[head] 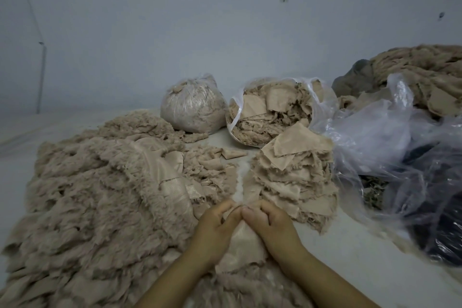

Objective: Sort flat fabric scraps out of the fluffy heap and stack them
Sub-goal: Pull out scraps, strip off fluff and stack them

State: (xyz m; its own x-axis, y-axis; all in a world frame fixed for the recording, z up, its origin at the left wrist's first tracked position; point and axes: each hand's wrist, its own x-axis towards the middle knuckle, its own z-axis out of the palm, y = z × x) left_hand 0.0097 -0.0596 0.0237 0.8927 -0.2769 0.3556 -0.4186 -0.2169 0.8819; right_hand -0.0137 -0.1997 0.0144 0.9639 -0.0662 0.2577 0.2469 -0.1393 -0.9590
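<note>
A big beige fluffy heap [95, 207] fills the left half of the surface. To the right of it rises a stack of flat beige scraps [292, 177], its top piece lying askew. At the bottom middle, my left hand [215, 227] and my right hand [270, 225] meet fingertip to fingertip. Both pinch the upper edge of one flat beige scrap [243, 245], which hangs down between my wrists over the heap's near edge.
Against the grey wall stand a tied bag of fluff [192, 105] and an open bag stuffed with scraps [272, 112]. Loose clear plastic [390, 137] over dark material lies at the right, with more beige fabric [425, 75] piled behind it.
</note>
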